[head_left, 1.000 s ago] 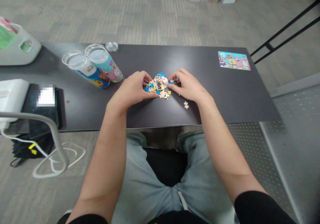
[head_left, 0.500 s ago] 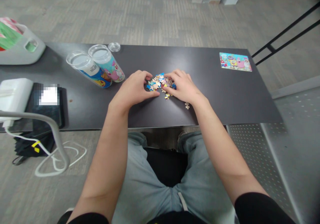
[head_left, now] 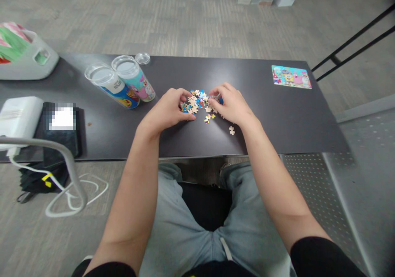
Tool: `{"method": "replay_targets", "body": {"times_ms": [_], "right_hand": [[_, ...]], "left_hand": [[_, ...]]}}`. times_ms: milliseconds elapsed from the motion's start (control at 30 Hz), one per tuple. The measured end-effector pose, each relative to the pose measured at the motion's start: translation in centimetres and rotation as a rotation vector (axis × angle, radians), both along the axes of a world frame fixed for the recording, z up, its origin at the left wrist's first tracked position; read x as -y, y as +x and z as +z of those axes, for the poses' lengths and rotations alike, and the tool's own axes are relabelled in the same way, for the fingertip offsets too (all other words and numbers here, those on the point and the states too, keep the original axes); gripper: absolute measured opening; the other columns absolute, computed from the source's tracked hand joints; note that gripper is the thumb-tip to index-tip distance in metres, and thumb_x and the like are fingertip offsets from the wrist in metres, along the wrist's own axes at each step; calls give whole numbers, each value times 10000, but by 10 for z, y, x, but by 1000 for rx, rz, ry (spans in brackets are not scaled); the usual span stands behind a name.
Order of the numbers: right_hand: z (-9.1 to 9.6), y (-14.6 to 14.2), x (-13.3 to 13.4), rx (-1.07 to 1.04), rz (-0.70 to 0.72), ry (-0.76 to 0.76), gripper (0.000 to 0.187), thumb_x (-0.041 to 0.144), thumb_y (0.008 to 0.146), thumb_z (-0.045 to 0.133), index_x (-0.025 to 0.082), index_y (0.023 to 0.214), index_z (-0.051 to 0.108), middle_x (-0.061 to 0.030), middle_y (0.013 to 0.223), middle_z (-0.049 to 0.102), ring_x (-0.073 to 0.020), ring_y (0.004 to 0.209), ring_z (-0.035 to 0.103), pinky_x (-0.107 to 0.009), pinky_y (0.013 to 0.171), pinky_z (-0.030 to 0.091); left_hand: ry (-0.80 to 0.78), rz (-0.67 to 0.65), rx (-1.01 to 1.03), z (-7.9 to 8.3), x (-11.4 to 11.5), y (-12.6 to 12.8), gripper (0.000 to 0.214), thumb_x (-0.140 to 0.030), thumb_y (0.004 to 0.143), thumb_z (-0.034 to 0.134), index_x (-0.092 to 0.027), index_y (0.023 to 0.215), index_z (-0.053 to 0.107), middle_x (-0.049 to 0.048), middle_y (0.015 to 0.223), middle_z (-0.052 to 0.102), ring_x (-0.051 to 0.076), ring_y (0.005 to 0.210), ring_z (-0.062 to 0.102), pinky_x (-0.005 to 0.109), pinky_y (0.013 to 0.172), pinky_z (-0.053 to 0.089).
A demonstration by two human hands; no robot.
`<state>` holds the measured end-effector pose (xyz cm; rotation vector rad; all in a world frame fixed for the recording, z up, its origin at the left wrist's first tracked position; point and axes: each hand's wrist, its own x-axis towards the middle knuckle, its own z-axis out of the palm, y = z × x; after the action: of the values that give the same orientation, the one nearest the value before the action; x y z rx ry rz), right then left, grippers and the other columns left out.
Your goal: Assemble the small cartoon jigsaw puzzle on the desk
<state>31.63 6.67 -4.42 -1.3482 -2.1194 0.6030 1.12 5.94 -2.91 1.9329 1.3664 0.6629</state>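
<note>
A loose pile of jigsaw puzzle pieces (head_left: 197, 99) lies on the dark table, some showing colored print and others their plain tan backs. My left hand (head_left: 170, 109) curves around the pile's left side, thumb and fingers apart and touching pieces at the edge. On the right side of the pile rests my right hand (head_left: 231, 104), its fingers spread from the thumb and partly covering some pieces. Colorful pieces (head_left: 209, 118) sit just in front of the pile. One tan piece (head_left: 231, 130) lies alone below my right wrist.
Two printed tubes with clear tops, one blue (head_left: 119, 91) and one pink-and-teal (head_left: 138, 83), stand left of my left hand. A clear lid (head_left: 142, 58) lies behind them. A cartoon picture card (head_left: 291, 77) is at far right. A white basket (head_left: 37, 59) and white device (head_left: 20, 114) occupy the left.
My right hand has shifted slightly right, drawing away from the pile. The pieces between my hands are more spread out and rearranged. My left hand has barely moved.
</note>
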Motion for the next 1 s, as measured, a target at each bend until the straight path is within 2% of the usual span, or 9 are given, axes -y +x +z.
{"method": "replay_targets", "body": {"times_ms": [100,233,400,500,600,700,800,933,1000], "right_hand": [[8,-3,-1,49,59,6,313,573,1081,890,445,1366,871,-129,1540,860,-505,1444,808,-787,1292,650],[17,-20,0,89,177,-11,496,594,985,1042,473,1442,893,-118,1622,832,-568,1582,739,-825,1328,594],[16,-38,0,52,234,-71,362,757,1058,959,464,1263,896,-86,1515,882,-523,1498,763,-766,1305,580],[16,-39,-2,-1,235,-107,425,848,1082,885,426,1097,839,-71,1336,916,-485,1375,818,-716,1262,591],[16,-38,-3,-91,240,-122,474,872,1050,880,410,988,795,-63,1201,902,-467,1266,848,-688,1195,617],[15,-37,-3,-187,238,-141,412,792,1048,885,403,959,785,-53,1168,904,-437,1173,856,-661,1149,646],[13,-33,-3,-224,177,-149,260,620,1081,854,392,979,782,-54,1180,914,-399,1093,860,-649,1141,683],[8,-23,-9,-122,72,-60,71,480,1085,852,410,1079,850,-86,1316,909,-422,1108,868,-726,1188,696],[3,-19,-12,-72,45,0,205,506,1050,914,429,1240,899,-120,1459,881,-484,1256,862,-782,1233,678]], "left_hand": [[-60,-13,59,6,3,0,586,-548,672,1140,-384,1162,863,48,1272,907,406,1209,808,655,1171,682],[-107,-23,156,9,8,2,423,-515,818,1012,-371,1177,841,23,1224,923,360,1155,826,620,1143,691],[-71,6,295,13,12,6,323,-452,949,973,-346,1219,831,31,1274,914,337,1192,844,605,1150,710],[-87,8,396,13,12,8,349,-389,961,988,-320,1259,821,53,1294,895,327,1185,860,575,1132,725],[-76,24,395,12,10,9,360,-297,991,940,-277,1328,816,80,1344,886,300,1130,855,522,1064,734],[-39,64,342,11,8,10,375,-202,1013,924,-246,1367,808,89,1428,883,278,1149,850,487,1090,738],[2,99,301,10,8,7,370,-178,1016,953,-245,1353,815,81,1445,874,272,1152,862,492,1124,744],[116,99,146,7,10,-4,357,-322,950,1078,-253,1227,864,94,1385,863,322,1184,853,557,1130,726],[154,39,56,7,11,-10,351,-424,927,1103,-290,1166,884,88,1323,863,358,1230,828,601,1182,695]]}}
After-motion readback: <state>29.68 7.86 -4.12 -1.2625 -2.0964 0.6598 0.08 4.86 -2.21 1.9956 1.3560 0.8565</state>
